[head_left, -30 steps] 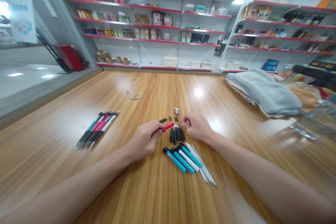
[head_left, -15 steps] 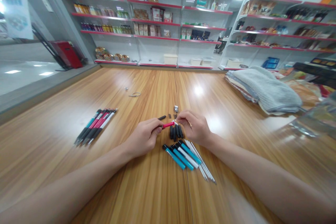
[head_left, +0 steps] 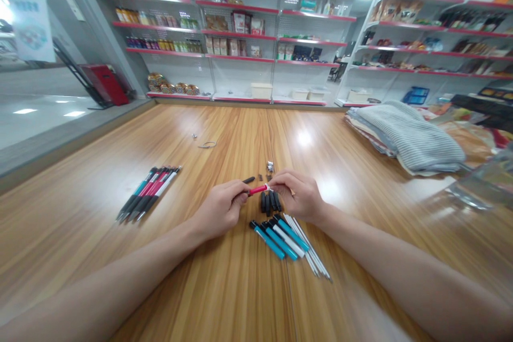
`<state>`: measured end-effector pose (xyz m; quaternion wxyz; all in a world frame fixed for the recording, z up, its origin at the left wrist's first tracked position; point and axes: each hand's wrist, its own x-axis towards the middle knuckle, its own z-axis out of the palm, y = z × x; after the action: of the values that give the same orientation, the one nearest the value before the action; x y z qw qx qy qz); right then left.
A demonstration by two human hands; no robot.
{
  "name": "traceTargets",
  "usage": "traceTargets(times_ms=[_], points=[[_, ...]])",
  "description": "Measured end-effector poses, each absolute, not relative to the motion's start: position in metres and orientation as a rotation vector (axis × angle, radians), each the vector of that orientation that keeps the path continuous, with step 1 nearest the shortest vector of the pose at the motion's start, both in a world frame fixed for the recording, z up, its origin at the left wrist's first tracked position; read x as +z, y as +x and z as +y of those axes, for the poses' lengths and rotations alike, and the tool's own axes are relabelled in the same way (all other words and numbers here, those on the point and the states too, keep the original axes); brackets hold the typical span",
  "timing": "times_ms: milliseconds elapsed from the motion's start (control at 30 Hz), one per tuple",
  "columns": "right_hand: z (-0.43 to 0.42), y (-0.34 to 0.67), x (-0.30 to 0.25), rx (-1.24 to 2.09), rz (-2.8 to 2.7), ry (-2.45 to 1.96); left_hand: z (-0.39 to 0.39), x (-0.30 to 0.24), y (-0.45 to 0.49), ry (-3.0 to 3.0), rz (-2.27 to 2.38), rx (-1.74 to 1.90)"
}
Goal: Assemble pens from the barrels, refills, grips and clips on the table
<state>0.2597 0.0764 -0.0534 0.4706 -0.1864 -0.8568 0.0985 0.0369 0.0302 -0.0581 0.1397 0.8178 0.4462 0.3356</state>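
Note:
A red pen barrel [head_left: 257, 191] is pinched between the thumb and fingers of my left hand [head_left: 219, 204], its open end turned to the right. At that end my right hand [head_left: 298, 192] closes its fingertips on a small white piece, which looks like the end of a pen refill. Just below lie several black pen grips [head_left: 270, 202]. Nearer to me are blue and white pen barrels [head_left: 280, 239] with black tops, beside several white refills [head_left: 312, 256]. A black pen part [head_left: 249, 179] shows beyond my left fingers.
Assembled pens [head_left: 148, 192] lie in a row at the left. Small metal parts [head_left: 270, 166] and dark clips [head_left: 260, 177] sit beyond my hands. A ring-like loop [head_left: 207, 145] lies farther back. Folded cloths [head_left: 412, 136] and a clear container [head_left: 481, 181] are at the right.
My right fingertips have moved slightly left and closed in on the white piece at the red barrel's end. My left hand keeps its hold on the barrel.

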Motion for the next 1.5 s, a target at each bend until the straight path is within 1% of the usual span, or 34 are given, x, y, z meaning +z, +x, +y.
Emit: traceTargets(times_ms=[300, 567, 667, 767, 867, 967, 1033, 1100, 1333, 1500], points=[[0.079, 0.262, -0.055, 0.26, -2.136, -0.47, 0.029, -0.054, 0.038, 2.358, 1.235, 0.939], [0.077, 0.261, -0.055, 0.15, -2.252, -0.289, 0.029, -0.055, 0.038, 2.368, 1.183, 0.916], [0.076, 0.26, -0.046, 0.19, -2.223, -0.414, 0.029, -0.056, 0.037, 2.349, 1.189, 0.911], [0.08, 0.269, -0.023, 0.412, -2.199, -0.831, 0.029, -0.056, 0.036, 2.285, 1.214, 0.929], [0.088, 0.287, 0.003, 0.795, -2.55, -1.169, 0.028, -0.056, 0.037, 2.231, 1.205, 0.958], [0.095, 0.303, 0.015, 1.124, -2.889, -1.36, 0.027, -0.054, 0.038, 2.248, 1.198, 0.957], [0.096, 0.307, 0.014, 1.236, -3.008, -1.405, 0.027, -0.053, 0.039, 2.275, 1.198, 0.954], [0.094, 0.306, 0.008, 1.241, -3.057, -1.418, 0.027, -0.053, 0.039, 2.296, 1.2, 0.957], [0.089, 0.298, -0.001, 1.081, -3.065, -1.535, 0.028, -0.056, 0.038, 2.324, 1.185, 0.95], [0.085, 0.299, 0.006, 0.916, -3.082, -1.443, 0.028, -0.057, 0.038, 2.323, 1.187, 0.947]])
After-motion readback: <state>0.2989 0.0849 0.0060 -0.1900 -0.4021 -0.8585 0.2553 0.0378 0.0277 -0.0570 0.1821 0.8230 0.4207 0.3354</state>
